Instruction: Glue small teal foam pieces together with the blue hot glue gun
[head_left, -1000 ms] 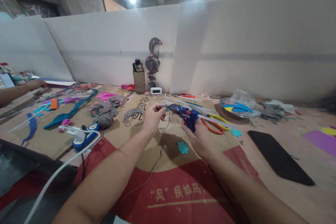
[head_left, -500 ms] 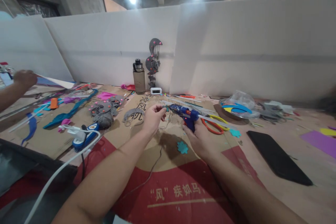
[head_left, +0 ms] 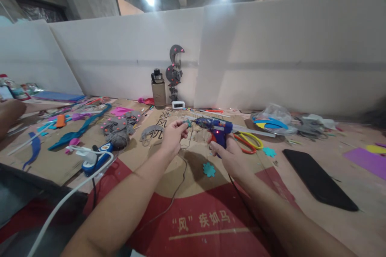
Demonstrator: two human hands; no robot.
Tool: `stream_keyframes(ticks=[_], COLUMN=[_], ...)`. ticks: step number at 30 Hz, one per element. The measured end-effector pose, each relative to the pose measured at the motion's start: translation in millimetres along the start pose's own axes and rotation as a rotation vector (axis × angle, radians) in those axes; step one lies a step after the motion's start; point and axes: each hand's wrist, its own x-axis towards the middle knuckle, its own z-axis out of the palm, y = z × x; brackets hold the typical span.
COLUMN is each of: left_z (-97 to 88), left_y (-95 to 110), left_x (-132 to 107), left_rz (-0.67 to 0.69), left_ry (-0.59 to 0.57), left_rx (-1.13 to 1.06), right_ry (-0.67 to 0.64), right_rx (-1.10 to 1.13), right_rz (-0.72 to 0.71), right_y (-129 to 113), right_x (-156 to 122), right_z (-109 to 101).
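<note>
My right hand (head_left: 226, 150) is wrapped round the handle of a blue hot glue gun (head_left: 219, 128) with a lit red light and a clear glue stick out of its back. Its nozzle points left, close to a small teal piece (head_left: 188, 123) pinched in the fingertips of my left hand (head_left: 175, 137). A grey yarn strand (head_left: 184, 164) hangs below the left hand and trails over the cardboard (head_left: 193, 184). On the cardboard between my forearms lies a teal felt flower (head_left: 208, 170). Scissors (head_left: 249, 141) with orange and yellow handles rest just beyond the right hand.
A black phone-like slab (head_left: 318, 180) lies to the right, by another teal flower (head_left: 269, 152). At left are a blue power strip (head_left: 98, 158) with a white cable and grey yarn (head_left: 120, 138). A bottle (head_left: 158, 90) stands behind. Another person's hand (head_left: 12, 110) shows far left.
The glue gun has turned more level, its body and handle showing more side-on. My left hand still pinches the teal piece. The other person's hand has moved left and no longer holds the white sheet.
</note>
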Motion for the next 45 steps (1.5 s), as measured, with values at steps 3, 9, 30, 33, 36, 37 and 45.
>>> stream_keyframes(ticks=[3, 9, 30, 33, 36, 37, 45], left_z=[-2.9, -5.2, 4.4, 0.1, -2.8, -3.0, -4.6], left_y=[0, -3, -3, -3, -6, -7, -6], left_x=[4, 6, -5, 0, 4, 4, 6], left_rz=[-0.073, -0.066, 0.081, 0.101, 0.112, 0.110, 0.082], left_ry=[0.048, 0.016, -0.068, -0.034, -0.029, -0.025, 0.028], left_rx=[-0.077, -0.076, 0.134, 0.154, 0.176, 0.181, 0.228], right_ry=[-0.031, -0.055, -0.062, -0.228, -0.255, -0.241, 0.029], right_rx=[0.262, -0.179, -0.960, -1.020, -0.910, -0.857, -0.105], right_rz=[0.158, 0.325, 0.080, 0.203, 0.241, 0.269, 0.289], right_y=[3, 37, 14, 22, 31, 33, 27], right_x=[6, 27, 13, 14, 19, 21, 24], right_z=[-4, -18, -22, -26, -29, -29, -21])
